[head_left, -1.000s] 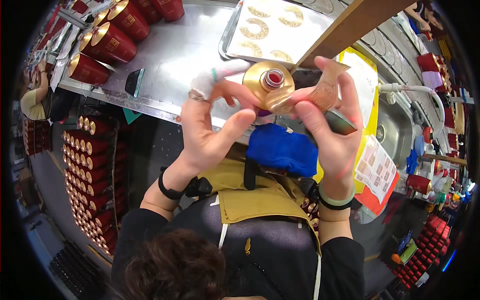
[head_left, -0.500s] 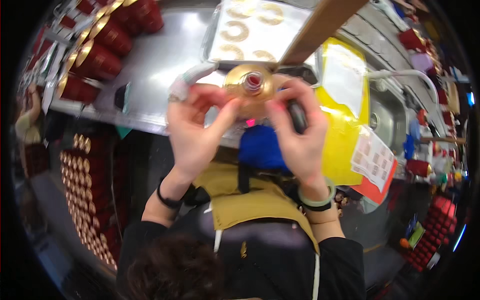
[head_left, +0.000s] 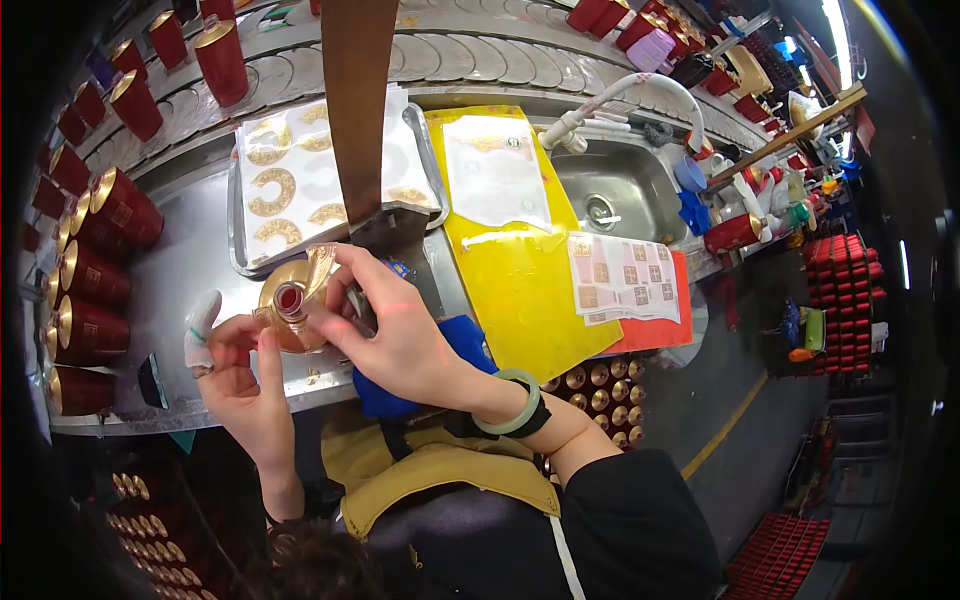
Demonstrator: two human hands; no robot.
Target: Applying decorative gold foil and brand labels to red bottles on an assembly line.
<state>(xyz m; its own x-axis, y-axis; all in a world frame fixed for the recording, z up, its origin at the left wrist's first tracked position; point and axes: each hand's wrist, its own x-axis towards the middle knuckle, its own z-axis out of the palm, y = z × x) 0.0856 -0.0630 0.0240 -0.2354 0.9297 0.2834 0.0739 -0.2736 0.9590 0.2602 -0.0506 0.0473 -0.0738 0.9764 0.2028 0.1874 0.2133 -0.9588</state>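
Observation:
In front of me stands a bottle with a gold shoulder (head_left: 272, 292) and a dark red open neck (head_left: 289, 298). My left hand (head_left: 250, 385) steadies its near left side, thumb and fingers closed on the edge. A white cover wraps one left finger (head_left: 200, 325), which sticks out to the side. My right hand (head_left: 390, 315) pinches a gold curved decal (head_left: 320, 266) against the far right of the shoulder, its thumb by the neck. The bottle's lower body is hidden. Beyond lies a metal tray (head_left: 236, 235) with a white sheet bearing several gold arc-shaped decals (head_left: 272, 192).
A brown upright post (head_left: 355, 120) crosses the tray. Right of it lie a yellow sheet (head_left: 510, 300), printed papers (head_left: 625, 278) and a sink (head_left: 650, 185) with a curved tap. Red bottles (head_left: 95, 275) line the left; a slatted conveyor (head_left: 450, 62) runs behind.
My view has swung right, so hands and bottle sit further left. My right hand now reaches across the bottle, and the gold decal shows in its fingers.

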